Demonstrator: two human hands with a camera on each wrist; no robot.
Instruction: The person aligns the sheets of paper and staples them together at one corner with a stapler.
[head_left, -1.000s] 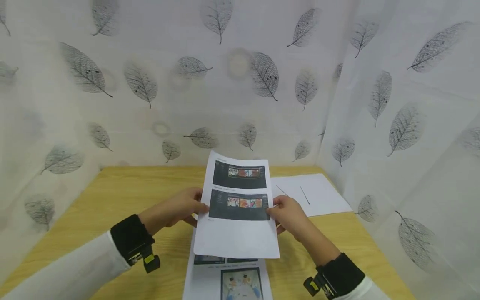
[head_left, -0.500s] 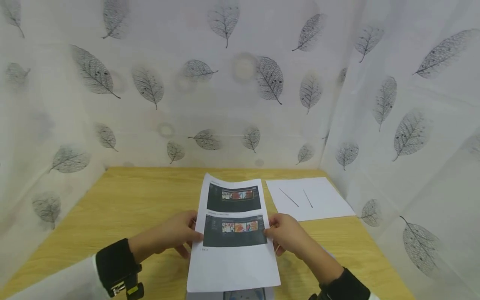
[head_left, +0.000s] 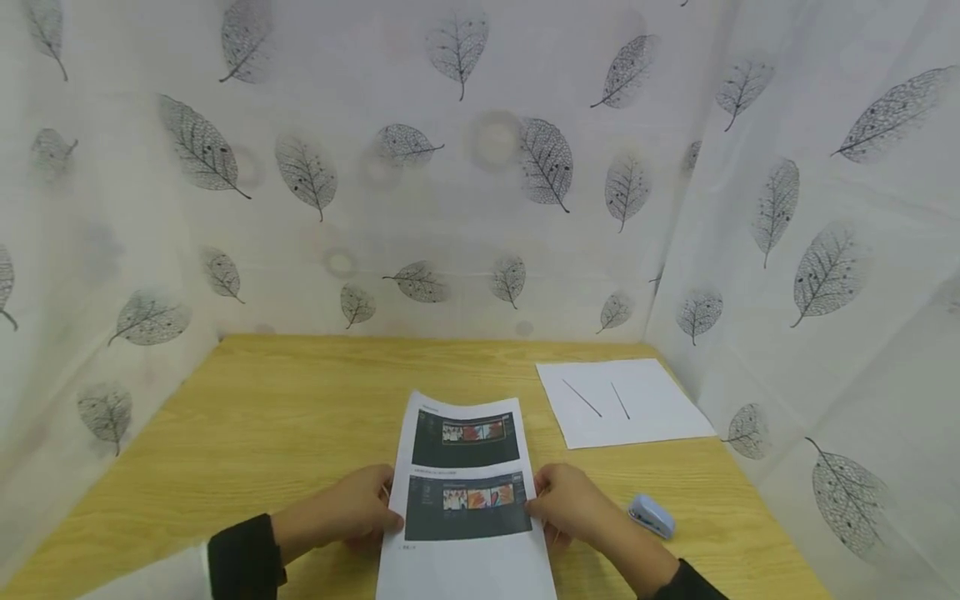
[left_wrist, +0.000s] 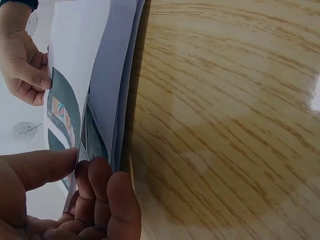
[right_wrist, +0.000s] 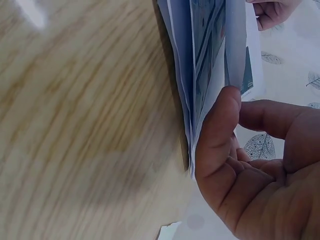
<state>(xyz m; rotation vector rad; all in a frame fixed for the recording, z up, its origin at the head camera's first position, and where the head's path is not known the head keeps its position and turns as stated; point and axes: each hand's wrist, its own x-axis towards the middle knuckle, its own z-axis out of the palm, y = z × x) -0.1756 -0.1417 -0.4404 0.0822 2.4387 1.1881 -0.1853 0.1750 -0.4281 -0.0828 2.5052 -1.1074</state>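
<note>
A printed sheet (head_left: 468, 571) with two dark screenshot pictures lies between my hands in the head view. My left hand (head_left: 356, 508) pinches its left edge, thumb on top and fingers beneath. On the opposite edge, my right hand (head_left: 570, 504) holds the sheet between thumb and curled fingers. From the side, the left wrist view shows more sheets (left_wrist: 111, 75) just under the top one. Their edges are spread slightly apart in the right wrist view, where the lower sheets (right_wrist: 181, 55) sit close above the tabletop. The top sheet's near end runs out of the head view.
A pale blue stapler (head_left: 652, 516) lies on the wooden table (head_left: 300, 400) beside my right wrist. Farther back on the right is a white sheet (head_left: 652, 404) with two drawn dark lines. A leaf-patterned curtain (head_left: 450, 208) surrounds the back and sides.
Both hands have brought the printed sheet down and nearer to me, over the lower sheets. The stapler has come into sight beside the right forearm. The head view has shifted slightly.
</note>
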